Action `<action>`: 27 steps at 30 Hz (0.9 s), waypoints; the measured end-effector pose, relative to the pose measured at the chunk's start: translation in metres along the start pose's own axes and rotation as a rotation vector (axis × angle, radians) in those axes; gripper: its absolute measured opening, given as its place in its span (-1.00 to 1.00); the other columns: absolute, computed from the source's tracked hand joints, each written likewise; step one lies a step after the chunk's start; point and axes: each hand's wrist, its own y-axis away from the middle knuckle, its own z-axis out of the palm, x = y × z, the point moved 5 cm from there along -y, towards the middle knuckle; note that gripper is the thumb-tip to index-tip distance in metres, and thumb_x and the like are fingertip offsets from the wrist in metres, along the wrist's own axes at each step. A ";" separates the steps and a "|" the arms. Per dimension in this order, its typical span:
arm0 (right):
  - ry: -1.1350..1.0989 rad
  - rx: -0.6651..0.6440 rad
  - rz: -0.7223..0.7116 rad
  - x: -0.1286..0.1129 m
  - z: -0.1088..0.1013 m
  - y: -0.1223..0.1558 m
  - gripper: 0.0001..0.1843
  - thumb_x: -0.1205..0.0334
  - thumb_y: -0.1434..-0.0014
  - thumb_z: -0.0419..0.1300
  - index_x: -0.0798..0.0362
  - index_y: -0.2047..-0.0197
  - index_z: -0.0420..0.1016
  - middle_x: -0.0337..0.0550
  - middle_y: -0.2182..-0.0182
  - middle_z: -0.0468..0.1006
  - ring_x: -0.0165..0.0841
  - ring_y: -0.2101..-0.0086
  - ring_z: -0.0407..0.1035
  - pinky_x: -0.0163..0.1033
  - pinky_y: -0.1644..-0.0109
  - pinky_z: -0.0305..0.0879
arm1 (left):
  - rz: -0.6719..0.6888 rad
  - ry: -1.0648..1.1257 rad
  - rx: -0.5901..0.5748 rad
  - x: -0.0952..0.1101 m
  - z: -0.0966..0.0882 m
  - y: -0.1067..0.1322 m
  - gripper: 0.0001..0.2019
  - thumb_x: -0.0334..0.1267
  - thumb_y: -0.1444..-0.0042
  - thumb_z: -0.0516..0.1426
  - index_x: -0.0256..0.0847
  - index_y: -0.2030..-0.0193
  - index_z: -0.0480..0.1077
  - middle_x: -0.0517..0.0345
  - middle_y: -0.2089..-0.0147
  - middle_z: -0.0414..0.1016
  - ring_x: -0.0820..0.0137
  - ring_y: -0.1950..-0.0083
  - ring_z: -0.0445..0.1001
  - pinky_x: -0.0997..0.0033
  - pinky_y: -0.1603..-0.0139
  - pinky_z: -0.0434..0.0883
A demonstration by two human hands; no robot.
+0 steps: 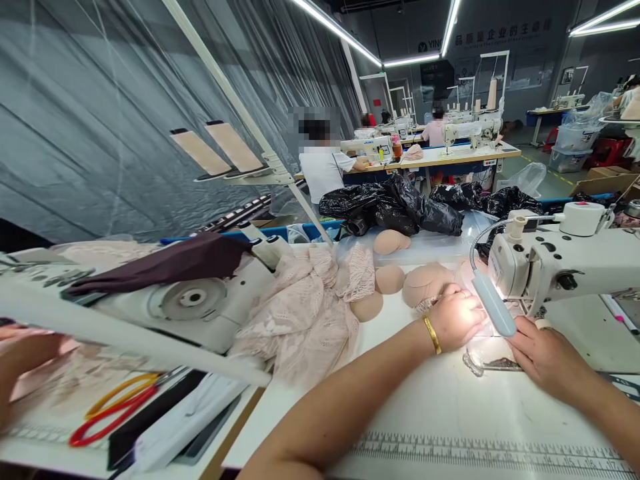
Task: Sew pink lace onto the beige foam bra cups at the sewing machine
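A white sewing machine point(565, 260) stands at the right, with a grey lamp point(494, 305) hanging by its needle area and lighting the work. Beneath the lamp lies a pale pink piece of bra fabric point(493, 350) with a dark lace edge. My left hand point(454, 317), a gold bracelet at its wrist, has its fingers closed on the fabric left of the needle. From the right, my right hand point(543, 350) grips the same piece with fingers together, close to the presser foot. The lamp and glare hide the needle and some fingertips.
Beige bra cups point(390, 279) and a heap of pale lace point(310, 313) lie left of my hands. A ruler strip point(480, 453) runs along the front edge. Another machine point(200, 300), red-and-yellow-handled scissors point(117, 407) and another person's arm point(30, 357) are at the left. Black bags point(395, 203) lie behind.
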 end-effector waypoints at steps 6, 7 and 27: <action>-0.490 -0.031 0.239 -0.001 -0.003 0.000 -0.75 0.09 -0.49 -0.02 -0.10 0.05 0.46 -0.17 0.30 0.53 -0.22 0.31 0.43 -0.11 0.22 0.34 | -0.113 0.058 -0.043 0.005 -0.011 0.010 -0.74 -0.55 -0.20 0.10 -0.25 0.07 0.52 -0.02 0.14 0.61 0.21 0.08 0.53 0.15 -0.06 0.29; -0.646 -0.057 0.336 -0.004 0.000 0.000 -0.75 0.02 -0.50 -0.01 -0.11 -0.03 0.42 -0.18 0.29 0.55 -0.21 0.28 0.45 -0.10 0.19 0.37 | -0.106 0.158 -0.013 0.014 -0.019 0.019 -0.72 -0.54 -0.22 0.10 -0.23 0.01 0.52 -0.02 0.09 0.63 0.21 0.02 0.53 0.15 -0.11 0.30; -1.160 0.072 0.607 -0.090 0.011 0.058 -0.38 -0.28 -0.29 0.23 -0.22 -0.31 0.48 -0.03 -0.19 0.57 -0.03 -0.19 0.43 0.01 -0.21 0.44 | -0.969 2.051 0.762 0.105 -0.020 0.093 -0.53 -0.06 0.08 0.53 -0.29 0.08 0.65 -0.06 0.10 0.68 0.21 0.04 0.61 0.32 -0.04 0.47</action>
